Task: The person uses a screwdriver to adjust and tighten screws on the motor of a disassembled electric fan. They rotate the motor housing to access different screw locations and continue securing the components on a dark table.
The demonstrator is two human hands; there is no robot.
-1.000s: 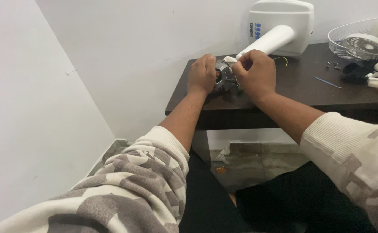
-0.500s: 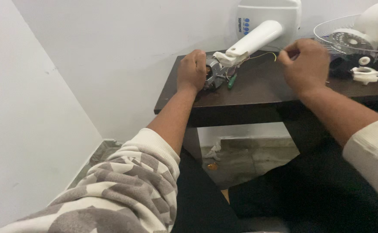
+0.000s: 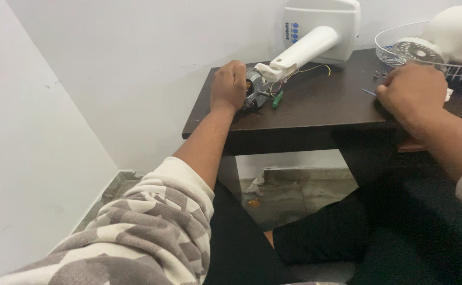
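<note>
Right hand [image 3: 413, 95] moved to screws [image 3: 380, 75], fingertips hidden; left [image 3: 230, 84] grips motor [image 3: 254, 91]

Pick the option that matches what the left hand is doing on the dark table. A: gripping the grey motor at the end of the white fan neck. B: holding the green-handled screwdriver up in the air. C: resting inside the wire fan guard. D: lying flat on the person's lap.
A: the left hand is closed around the grey motor at the end of the white fan neck, while the green-handled screwdriver lies on the table beside it.
</note>
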